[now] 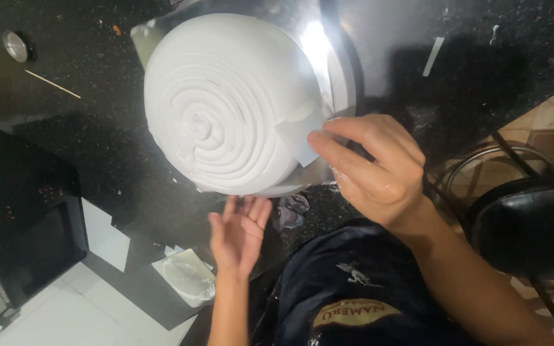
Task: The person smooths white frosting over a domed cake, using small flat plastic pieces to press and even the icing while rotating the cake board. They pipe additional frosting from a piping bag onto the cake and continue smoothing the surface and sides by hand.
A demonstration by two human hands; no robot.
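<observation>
A round cake (226, 102) covered in white cream, with spiral grooves on top, sits on a shiny metal turntable (341, 64) on a black speckled counter. My right hand (373, 163) pinches a thin translucent plastic scraper (302, 138) and holds it against the cake's right side. My left hand (238, 234) is below the cake's near edge, palm up, fingers spread, just under the turntable rim and holding nothing.
A thin wooden skewer (52, 84) and a small round metal lid (15, 46) lie at the counter's far left. A black stool (527, 224) stands at the right. A black box (20, 218) and white paper pieces (187, 275) are lower left.
</observation>
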